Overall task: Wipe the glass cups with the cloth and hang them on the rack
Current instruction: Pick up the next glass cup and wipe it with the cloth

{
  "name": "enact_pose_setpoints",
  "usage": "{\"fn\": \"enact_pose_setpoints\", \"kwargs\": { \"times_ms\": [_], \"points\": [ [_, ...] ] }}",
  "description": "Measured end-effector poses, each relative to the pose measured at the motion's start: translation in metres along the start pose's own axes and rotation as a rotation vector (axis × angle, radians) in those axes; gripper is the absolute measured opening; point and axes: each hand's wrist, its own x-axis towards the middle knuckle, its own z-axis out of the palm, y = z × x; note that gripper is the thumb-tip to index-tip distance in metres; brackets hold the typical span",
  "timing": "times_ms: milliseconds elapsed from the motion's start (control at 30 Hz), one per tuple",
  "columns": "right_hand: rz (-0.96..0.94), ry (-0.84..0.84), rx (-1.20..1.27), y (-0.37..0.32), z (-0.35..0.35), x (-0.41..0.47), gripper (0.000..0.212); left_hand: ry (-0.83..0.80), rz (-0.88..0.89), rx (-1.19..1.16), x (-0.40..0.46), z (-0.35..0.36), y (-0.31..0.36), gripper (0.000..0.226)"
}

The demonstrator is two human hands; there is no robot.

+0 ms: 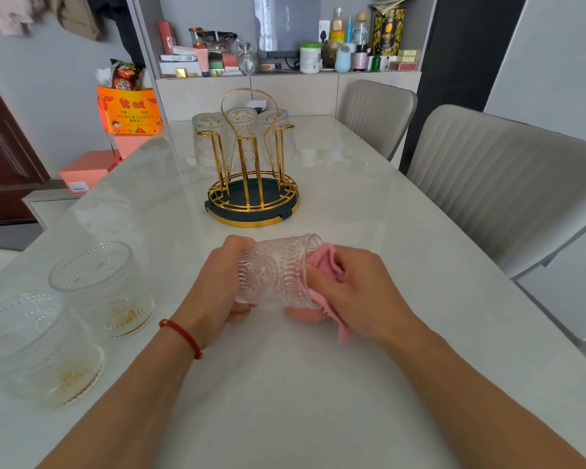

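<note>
1. The glass cup [274, 272] we are cleaning lies on its side, just above the worktop [318, 384], right in front of us. Its open mouth points to the right, so the cloth can go in.

2. Our left hand [217, 286] holds the bottom end of the cup. Its fingers are curled round the glass and clamped on it. We think this keeps the cup from turning away while we rub.

3. Our right hand [352, 289] holds the pink cloth [323, 265] bunched up at the cup's mouth. Its fingers are closed on the cloth, and part of the cloth is pushed inside the rim. A loose corner hangs down under the hand.

4. Two more glass cups [99, 286] stand with their mouths up on the left, near our left arm. They have yellowish bits at the bottom, so we guess they are waiting for their wipe.

5. The gold rack [252, 198] stands further back in the middle of the worktop, well apart from our hands. Three hung cups [244, 130] sit upside down on its prongs, likely so water can drip out. The prongs nearest us look free, so our cup could go there.

6. Two grey chairs [487, 170] stand on the right, and a shelf [285, 71] full of bottles and boxes is behind the worktop.
</note>
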Motion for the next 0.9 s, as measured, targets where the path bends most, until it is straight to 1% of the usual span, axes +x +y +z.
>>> {"fn": "enact_pose_setpoints", "kwargs": {
  "times_ms": [100, 167, 200, 267, 300, 367, 400, 467, 533, 633, 700, 733, 800, 833, 900],
  "points": [
    [-0.132, 0.088, -0.125, 0.002, -0.005, 0.0, 0.035, -0.131, -0.068, 0.055, -0.002, -0.009, 0.002, 0.034],
    [-0.14, 0.142, -0.114, 0.003, -0.006, -0.001, 0.038, -0.214, -0.108, 0.053, -0.003, -0.011, 0.0, 0.038],
    [-0.109, 0.163, -0.087, 0.003, -0.004, -0.001, 0.037, -0.228, -0.12, 0.015, -0.004, -0.009, -0.002, 0.042],
    [-0.018, 0.196, -0.001, -0.001, -0.001, 0.001, 0.033, -0.213, -0.096, -0.128, -0.005, -0.004, -0.004, 0.052],
    [0.035, 0.204, 0.072, -0.004, 0.001, 0.001, 0.034, -0.188, -0.051, -0.198, -0.005, 0.0, -0.004, 0.054],
    [0.123, 0.172, 0.196, -0.006, 0.004, 0.001, 0.039, -0.106, 0.034, -0.273, -0.004, 0.007, -0.006, 0.049],
    [0.137, 0.133, 0.204, -0.006, 0.004, 0.0, 0.038, -0.049, 0.046, -0.269, -0.004, 0.009, -0.006, 0.043],
    [0.098, 0.07, 0.126, -0.005, 0.003, -0.003, 0.032, 0.019, 0.016, -0.216, -0.004, 0.008, -0.006, 0.034],
    [0.042, 0.063, 0.031, -0.004, -0.001, -0.004, 0.033, -0.003, -0.023, -0.128, -0.003, 0.002, -0.004, 0.032],
    [-0.068, 0.109, -0.056, -0.002, -0.01, -0.002, 0.035, -0.134, -0.111, 0.031, -0.003, -0.006, -0.004, 0.045],
    [-0.077, 0.125, -0.042, -0.003, -0.011, -0.001, 0.034, -0.188, -0.138, 0.075, -0.005, -0.006, -0.006, 0.05],
    [-0.059, 0.14, -0.021, -0.003, -0.01, 0.0, 0.033, -0.188, -0.144, 0.058, -0.006, -0.006, -0.007, 0.054],
    [0.013, 0.176, 0.062, -0.003, -0.006, 0.001, 0.033, -0.185, -0.124, -0.066, -0.006, -0.003, -0.008, 0.063],
    [0.065, 0.172, 0.129, -0.003, -0.004, 0.002, 0.035, -0.182, -0.098, -0.128, -0.006, -0.001, -0.009, 0.065],
    [0.14, 0.107, 0.218, -0.003, -0.004, 0.002, 0.037, -0.117, -0.058, -0.167, -0.004, 0.005, -0.01, 0.061]
  ]
}}
